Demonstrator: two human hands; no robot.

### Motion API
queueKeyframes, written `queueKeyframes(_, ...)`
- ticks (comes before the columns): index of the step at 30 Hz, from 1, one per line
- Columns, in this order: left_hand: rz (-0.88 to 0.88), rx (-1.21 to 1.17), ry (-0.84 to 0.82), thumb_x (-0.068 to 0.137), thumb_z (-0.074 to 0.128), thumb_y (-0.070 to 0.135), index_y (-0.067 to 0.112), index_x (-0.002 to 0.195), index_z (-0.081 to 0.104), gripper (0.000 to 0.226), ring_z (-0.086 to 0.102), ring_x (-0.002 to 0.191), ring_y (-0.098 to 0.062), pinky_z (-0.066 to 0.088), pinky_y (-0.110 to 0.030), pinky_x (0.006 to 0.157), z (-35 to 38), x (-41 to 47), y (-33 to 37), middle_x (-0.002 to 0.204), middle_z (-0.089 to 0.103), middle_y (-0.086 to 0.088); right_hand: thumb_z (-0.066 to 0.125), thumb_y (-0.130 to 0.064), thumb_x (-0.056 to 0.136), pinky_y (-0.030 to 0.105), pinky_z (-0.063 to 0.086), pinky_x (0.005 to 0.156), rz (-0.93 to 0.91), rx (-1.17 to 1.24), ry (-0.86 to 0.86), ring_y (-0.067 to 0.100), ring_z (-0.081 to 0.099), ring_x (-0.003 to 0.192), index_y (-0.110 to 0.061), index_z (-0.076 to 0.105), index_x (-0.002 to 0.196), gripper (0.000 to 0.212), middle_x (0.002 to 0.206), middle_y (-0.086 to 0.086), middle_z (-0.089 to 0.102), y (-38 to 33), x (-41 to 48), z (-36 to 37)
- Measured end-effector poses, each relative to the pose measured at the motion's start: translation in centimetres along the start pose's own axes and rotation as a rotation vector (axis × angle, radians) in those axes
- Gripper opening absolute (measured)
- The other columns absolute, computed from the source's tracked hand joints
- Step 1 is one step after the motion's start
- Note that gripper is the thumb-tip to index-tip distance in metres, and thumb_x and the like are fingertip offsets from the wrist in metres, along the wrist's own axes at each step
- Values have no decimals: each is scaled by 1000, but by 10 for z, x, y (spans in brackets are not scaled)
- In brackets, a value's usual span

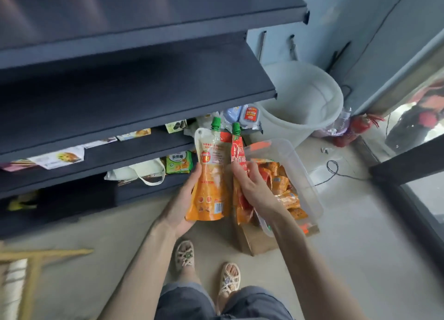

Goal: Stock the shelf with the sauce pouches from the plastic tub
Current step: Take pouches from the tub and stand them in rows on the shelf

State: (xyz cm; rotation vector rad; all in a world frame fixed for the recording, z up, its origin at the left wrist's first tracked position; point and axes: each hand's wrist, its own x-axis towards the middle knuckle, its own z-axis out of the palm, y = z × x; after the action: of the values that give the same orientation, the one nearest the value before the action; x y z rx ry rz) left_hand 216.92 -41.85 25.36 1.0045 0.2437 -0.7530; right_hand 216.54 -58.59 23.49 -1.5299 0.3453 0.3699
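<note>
My left hand (183,199) holds an orange sauce pouch (211,175) with a green cap, upright, its fingers round the pouch's left edge. Beside it my right hand (255,187) grips a red sauce pouch (237,151), also green-capped. Both pouches are in the air between the dark shelf unit (134,84) on the left and the clear plastic tub (300,175) on the right. The tub sits on a cardboard box and holds several orange packets (286,192).
Lower shelves carry snack packets (179,162) and a cloth bag (141,173). A white bucket (307,96) stands behind the tub. A black cable (334,168) lies on the floor at right, by a glass door. My sandalled feet (206,269) are below.
</note>
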Motion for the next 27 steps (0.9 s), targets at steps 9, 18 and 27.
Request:
queueKeyframes(9,207,138,135,77,59,58,26,116,65,51,69,95,-21,58,-34,71,-97,-77,92,110,70,-8,64,-47,72,32,51,74,-115,113,-122,17,66,90,-20,58,110,47,103,4,65,-62,27,143)
queueKeyframes(18,450,356,413,49,69,66,20,103,57,71,65,62,-6,49,-22,55,-222,-141,212,81,70,1,77,-39,70,21,54,62,-402,65,-89,13,72,79,-15,60,104,44,87,-3,74,-129,55,307)
queueKeyframes(27,678,392,518,75,65,52,30,105,62,38,69,85,-2,49,-23,70,-308,-168,310,97,73,11,72,-33,81,40,57,80,-504,22,-182,21,72,88,-17,65,104,29,96,2,74,-198,96,410)
